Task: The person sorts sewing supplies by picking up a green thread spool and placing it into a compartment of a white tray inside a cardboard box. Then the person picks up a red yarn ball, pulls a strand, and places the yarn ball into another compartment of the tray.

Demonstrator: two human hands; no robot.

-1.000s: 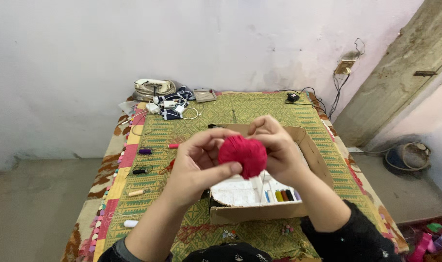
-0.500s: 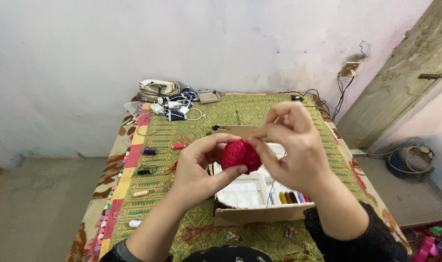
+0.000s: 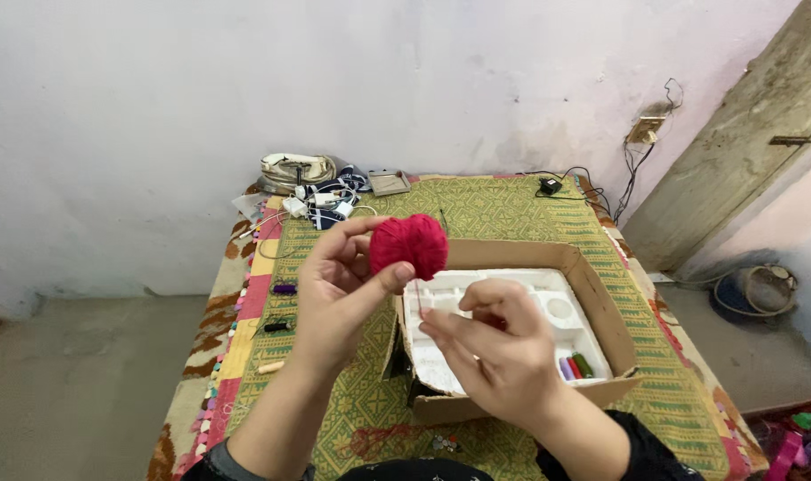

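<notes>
Her left hand (image 3: 339, 285) is lifted above the worktop (image 3: 503, 209), fingers and thumb curled round a red ball of yarn (image 3: 409, 245) which sits over the box's 10 o'clock corner. The right hand (image 3: 499, 352), lower and toward 5 o'clock of the ball, pinches the red strand (image 3: 418, 298) hanging from it. Beneath lies an open cardboard box (image 3: 592, 285) with a white foam tray (image 3: 512, 294) and coloured spools (image 3: 575, 367) at its 4 o'clock corner.
</notes>
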